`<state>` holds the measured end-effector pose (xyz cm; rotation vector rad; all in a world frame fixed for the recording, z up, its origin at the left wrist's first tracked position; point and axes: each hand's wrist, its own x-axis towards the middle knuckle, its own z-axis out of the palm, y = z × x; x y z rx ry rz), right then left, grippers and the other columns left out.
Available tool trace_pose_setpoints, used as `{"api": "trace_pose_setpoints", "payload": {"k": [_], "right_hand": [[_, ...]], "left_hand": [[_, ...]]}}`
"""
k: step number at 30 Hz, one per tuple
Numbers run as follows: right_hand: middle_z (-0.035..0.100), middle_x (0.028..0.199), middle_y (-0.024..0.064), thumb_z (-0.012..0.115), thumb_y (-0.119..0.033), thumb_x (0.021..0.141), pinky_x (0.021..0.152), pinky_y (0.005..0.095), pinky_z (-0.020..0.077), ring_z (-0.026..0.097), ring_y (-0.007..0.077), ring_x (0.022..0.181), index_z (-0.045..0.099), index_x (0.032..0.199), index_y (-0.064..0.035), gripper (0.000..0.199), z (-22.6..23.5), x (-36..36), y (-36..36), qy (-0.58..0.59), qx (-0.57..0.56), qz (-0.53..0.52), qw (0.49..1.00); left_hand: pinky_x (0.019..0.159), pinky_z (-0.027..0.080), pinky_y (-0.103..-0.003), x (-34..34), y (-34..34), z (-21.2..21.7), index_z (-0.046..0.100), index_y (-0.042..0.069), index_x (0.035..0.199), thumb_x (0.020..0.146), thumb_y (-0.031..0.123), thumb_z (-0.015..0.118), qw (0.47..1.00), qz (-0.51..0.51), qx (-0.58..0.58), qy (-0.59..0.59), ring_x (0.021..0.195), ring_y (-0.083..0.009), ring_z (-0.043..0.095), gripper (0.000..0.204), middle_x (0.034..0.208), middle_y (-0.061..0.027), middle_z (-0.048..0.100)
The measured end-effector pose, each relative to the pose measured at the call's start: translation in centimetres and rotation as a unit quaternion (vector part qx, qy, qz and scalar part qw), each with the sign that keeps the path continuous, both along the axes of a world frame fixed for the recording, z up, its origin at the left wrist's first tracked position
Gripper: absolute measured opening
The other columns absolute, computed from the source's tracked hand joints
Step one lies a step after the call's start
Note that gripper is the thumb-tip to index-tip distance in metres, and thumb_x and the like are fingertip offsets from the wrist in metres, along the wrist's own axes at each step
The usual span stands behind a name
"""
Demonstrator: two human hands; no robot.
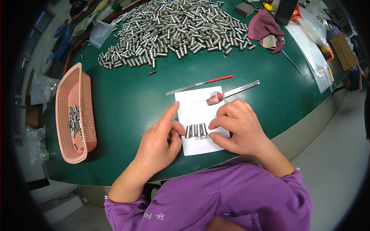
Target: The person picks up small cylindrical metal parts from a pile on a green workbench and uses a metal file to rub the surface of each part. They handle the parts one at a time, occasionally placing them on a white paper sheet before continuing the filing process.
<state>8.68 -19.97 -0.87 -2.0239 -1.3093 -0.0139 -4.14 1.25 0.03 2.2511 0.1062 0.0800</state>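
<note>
A row of several short metal pins [196, 130] stands side by side on a white sheet of paper [196, 113], near its lower part. At the row's left end is my left hand [160, 140], its index finger stretched out and the other fingertips close to the outermost pin. My right hand [239, 129] is at the right end, with thumb and index finger apart and the other fingers bent. Neither hand grips anything; whether the fingertips touch the end pins is hard to tell. On the paper's top right lies a reddish wrapped lump [215, 98] at the end of a flat metal strip [243, 88].
A large heap of metal pins [173, 30] covers the back of the green table [127, 92]. To the left stands a pink perforated basket [88, 115] with pins inside. Beyond the paper lies a red-handled file [200, 84]. A maroon cloth [266, 29] sits at the back right.
</note>
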Motion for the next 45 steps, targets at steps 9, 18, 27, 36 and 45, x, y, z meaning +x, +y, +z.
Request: {"api": "trace_pose_setpoints", "payload": {"k": [9,18,27,36,45], "right_hand": [[0.055,0.093,0.0002,0.083,-0.024,0.067,0.078,0.0368,0.0421,0.054,0.0224,0.09,0.065,0.085,-0.0151,0.027,0.4,0.0,0.3,-0.007,-0.029,-0.006,1.0],[0.055,0.09,0.0011,0.081,-0.017,0.068,0.081,0.0377,0.0438,0.054,0.023,0.091,0.069,0.086,-0.0137,0.022,1.2,2.0,1.6,-0.029,-0.04,0.066,0.997],[0.057,0.096,0.0021,0.074,-0.014,0.073,0.085,0.0386,0.042,0.054,0.0235,0.095,0.07,0.085,-0.0126,0.013,1.5,4.7,3.0,-0.012,-0.056,0.128,0.99],[0.057,0.11,0.0062,0.068,-0.012,0.076,0.093,0.0425,0.0404,0.052,0.0262,0.105,0.069,0.087,-0.01,0.011,1.0,5.0,3.0,-0.02,-0.031,0.1,0.994],[0.057,0.117,0.0083,0.066,-0.008,0.075,0.097,0.045,0.0398,0.051,0.0281,0.113,0.067,0.087,-0.0091,0.012,0.5,5.3,2.9,0.002,-0.026,0.103,0.994]], "left_hand": [[0.087,0.049,-0.035,1.0,0.1,-0.3,0.047,0.005,0.142,0.072,-0.01,0.067,0.989,-0.063,0.091,-0.096,0.095,-0.0232,0.06,0.074,0.098,-0.0059,0.067],[0.09,0.046,-0.037,0.9,-0.2,-0.3,0.044,0.004,0.143,0.07,-0.006,0.072,0.988,-0.077,0.09,-0.097,0.095,-0.0256,0.058,0.079,0.097,-0.0064,0.065],[0.096,0.043,-0.04,0.9,-1.7,-0.8,0.031,-0.001,0.149,0.069,-0.001,0.075,0.989,-0.025,0.098,-0.104,0.105,-0.0283,0.055,0.092,0.108,-0.0117,0.062],[0.103,0.037,-0.045,1.7,-1.4,-1.3,0.027,-0.003,0.149,0.073,0.0,0.067,0.988,-0.038,0.083,-0.125,0.121,-0.0339,0.048,0.086,0.124,-0.0136,0.058],[0.107,0.035,-0.045,1.6,-1.3,-1.3,0.026,-0.003,0.15,0.071,-0.003,0.067,0.991,-0.043,0.079,-0.101,0.117,-0.0317,0.051,0.088,0.117,-0.0144,0.06]]}}
